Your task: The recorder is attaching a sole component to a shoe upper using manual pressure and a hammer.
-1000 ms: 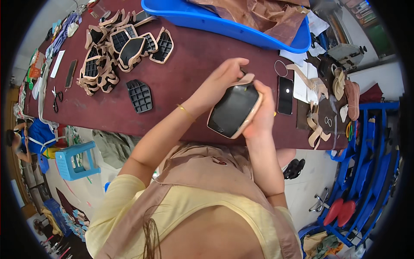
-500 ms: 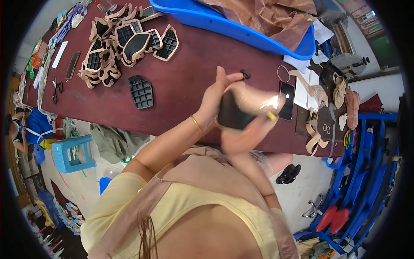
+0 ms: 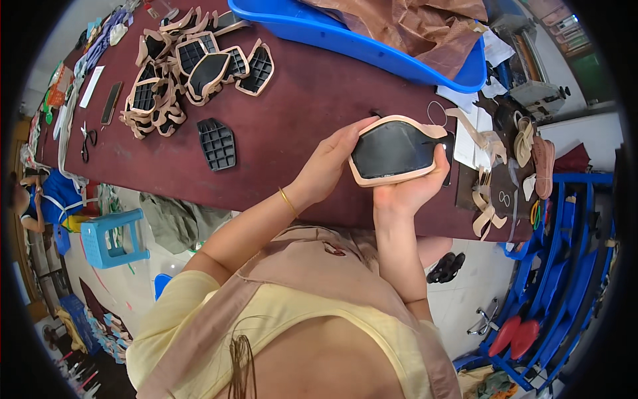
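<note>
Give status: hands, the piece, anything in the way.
Left hand and right hand both grip the black pad with tan rim, held above the maroon table. Loose black grid piece lies to the left, apart. Nothing blocking.

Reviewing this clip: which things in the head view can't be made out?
- Back of the black, tan-edged piece: faces away from the camera, so it is hidden.
- Right hand fingers: behind the piece.
- Blue tub: cut off by the top edge, its inside covered by brown sheets.
- Small items at the table's right end: overlapping, too small to tell.
</note>
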A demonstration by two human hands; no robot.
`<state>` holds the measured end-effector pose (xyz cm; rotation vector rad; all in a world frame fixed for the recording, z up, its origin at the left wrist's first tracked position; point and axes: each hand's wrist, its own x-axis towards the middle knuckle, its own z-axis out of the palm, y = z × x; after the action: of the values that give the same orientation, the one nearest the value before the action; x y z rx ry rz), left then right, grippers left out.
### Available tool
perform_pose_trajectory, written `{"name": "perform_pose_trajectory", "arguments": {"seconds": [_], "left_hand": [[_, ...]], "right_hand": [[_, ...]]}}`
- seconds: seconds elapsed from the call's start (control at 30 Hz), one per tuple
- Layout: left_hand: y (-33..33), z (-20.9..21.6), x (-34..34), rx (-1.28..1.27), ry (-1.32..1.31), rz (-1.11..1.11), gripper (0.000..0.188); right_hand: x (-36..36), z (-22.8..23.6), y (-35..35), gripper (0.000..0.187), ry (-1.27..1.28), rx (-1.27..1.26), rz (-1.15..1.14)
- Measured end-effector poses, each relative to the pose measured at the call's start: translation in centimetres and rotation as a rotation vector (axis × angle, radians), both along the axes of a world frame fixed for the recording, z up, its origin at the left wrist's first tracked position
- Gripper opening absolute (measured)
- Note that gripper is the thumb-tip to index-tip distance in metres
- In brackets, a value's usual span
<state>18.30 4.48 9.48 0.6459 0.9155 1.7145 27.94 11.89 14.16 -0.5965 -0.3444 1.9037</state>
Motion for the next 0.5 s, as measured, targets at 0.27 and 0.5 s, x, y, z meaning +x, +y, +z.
{"name": "perform_pose_trajectory", "arguments": {"seconds": [0.27, 0.5], "left_hand": [[-0.4, 0.1, 1.4, 0.046, 0.372, 0.162, 0.087], [-0.3, 0.3, 0.3, -0.062, 0.800, 0.142, 0.090]], "right_hand": [[0.4, -0.3, 0.1, 0.033, -0.055, 0.009, 0.006], [1.0, -0.6, -0.6, 0.034, -0.137, 0.051, -0.066]]}}
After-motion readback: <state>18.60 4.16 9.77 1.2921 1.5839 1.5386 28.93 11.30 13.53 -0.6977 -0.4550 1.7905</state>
